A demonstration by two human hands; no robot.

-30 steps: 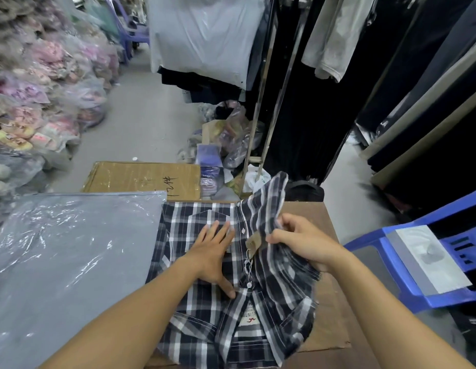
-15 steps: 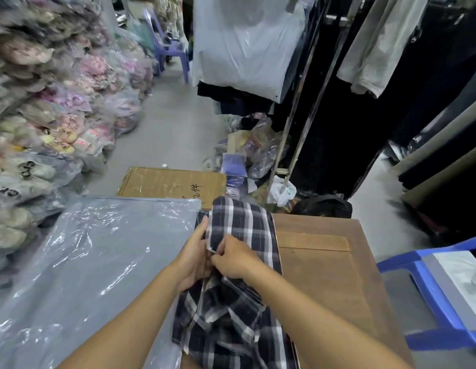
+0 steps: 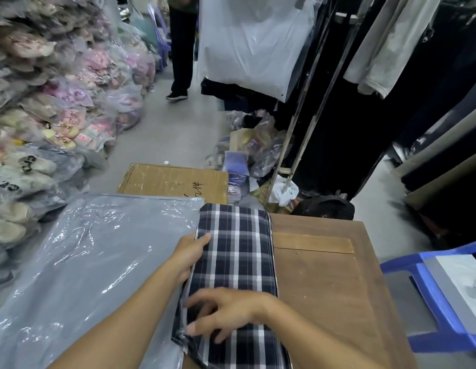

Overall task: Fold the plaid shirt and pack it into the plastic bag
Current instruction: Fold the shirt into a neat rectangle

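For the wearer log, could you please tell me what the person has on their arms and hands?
Nothing visible: both forearms are bare as far as the frame shows, with no sleeves in view. The left hand and right hand wear no gloves, and no rings, watch or bracelet can be seen.

Grey floor (image 3: 162, 129) aisle runs far. Bagged goods (image 3: 58, 102) piled left. Dark clothes (image 3: 391, 102) on rack (image 3: 306, 123) right. Brown worktop (image 3: 324, 275) near; blue chair (image 3: 431, 302) right; carton (image 3: 173, 182) beyond.
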